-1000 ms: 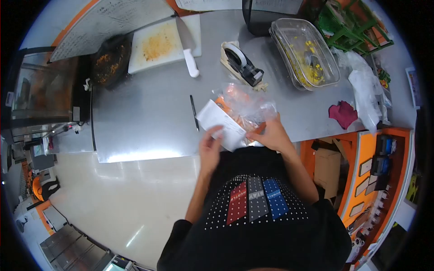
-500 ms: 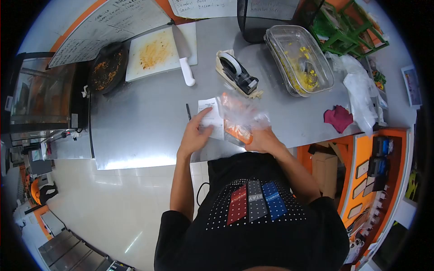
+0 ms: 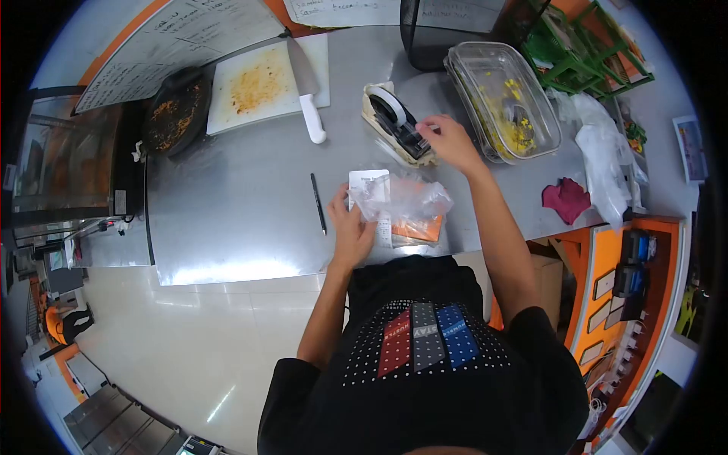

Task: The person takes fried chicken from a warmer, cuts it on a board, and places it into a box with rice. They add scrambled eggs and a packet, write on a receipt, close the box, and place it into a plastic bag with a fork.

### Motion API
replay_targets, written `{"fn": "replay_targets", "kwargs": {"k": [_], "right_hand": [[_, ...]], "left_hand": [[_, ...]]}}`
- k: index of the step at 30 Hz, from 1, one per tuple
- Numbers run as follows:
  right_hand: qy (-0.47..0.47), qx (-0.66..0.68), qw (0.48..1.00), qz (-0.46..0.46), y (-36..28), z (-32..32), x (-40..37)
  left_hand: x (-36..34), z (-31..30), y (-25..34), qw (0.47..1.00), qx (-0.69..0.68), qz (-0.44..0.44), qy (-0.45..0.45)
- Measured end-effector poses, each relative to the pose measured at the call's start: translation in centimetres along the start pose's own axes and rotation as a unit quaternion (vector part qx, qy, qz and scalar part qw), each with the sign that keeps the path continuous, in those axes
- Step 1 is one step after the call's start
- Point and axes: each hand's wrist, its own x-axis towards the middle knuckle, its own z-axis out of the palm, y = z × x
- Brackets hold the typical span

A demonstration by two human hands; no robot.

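Observation:
My left hand (image 3: 353, 233) holds a printed paper receipt (image 3: 369, 177) by its left edge, against a clear plastic bag (image 3: 402, 201) that lies at the counter's front edge. Something orange in packaging (image 3: 421, 229) shows through and below the bag. My right hand (image 3: 453, 145) reaches to the front end of a black tape dispenser (image 3: 402, 125), thumb and fingers pinched at the tape by its cutter. A black pen (image 3: 318, 203) lies left of my left hand.
A knife (image 3: 311, 117) rests across a stained white cutting board (image 3: 227, 114), beside a dark pan (image 3: 193, 125). At the right are a clear plastic container (image 3: 497, 57) with yellow bits, a maroon cloth (image 3: 566, 201), plastic bags (image 3: 603, 155) and green baskets (image 3: 584, 57).
My right hand has let go of the bag and moved up to the tape dispenser. My left hand, the receipt and the bag have shifted slightly right; the pen is now fully uncovered.

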Motion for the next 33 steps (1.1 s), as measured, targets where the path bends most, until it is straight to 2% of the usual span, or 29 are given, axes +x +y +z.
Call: {"fn": "replay_targets", "kwargs": {"k": [3,6,9,12,15,18,22,30,33], "right_hand": [[-0.053,0.031,0.994,0.093,-1.3,0.7,0.7],[-0.066,0.226,0.955,0.18,-0.9,0.8,0.7],[-0.058,0.371,0.91,0.176,-2.1,-0.3,-0.5],[-0.003,0.396,0.916,0.065,-0.3,0.7,-2.6],[0.032,0.478,0.877,0.031,2.4,2.8,-4.6],[0.032,0.281,0.958,-0.041,4.2,2.7,-5.1],[0.036,0.276,0.959,-0.042,4.4,2.7,-5.1],[0.022,0.236,0.97,-0.052,4.3,2.2,-4.3],[0.034,0.036,0.985,-0.167,6.7,2.3,-4.2]], "left_hand": [[0.2,-0.3,0.3,1.0,-0.003,0.0,0.001],[0.2,-0.5,0.2,1.0,0.006,0.005,-0.002],[0.4,-0.2,0.0,1.0,0.009,0.012,0.007],[0.4,-0.1,0.1,1.0,0.009,0.001,0.017],[0.8,-0.2,0.5,1.0,0.018,0.005,0.019],[1.2,-0.5,0.6,0.999,0.028,0.022,0.01],[1.7,-0.4,0.1,0.995,0.084,0.044,-0.017],[1.5,-0.8,-0.2,0.994,0.086,0.066,-0.026],[1.5,-1.3,0.9,0.992,0.099,0.079,-0.005]]}}
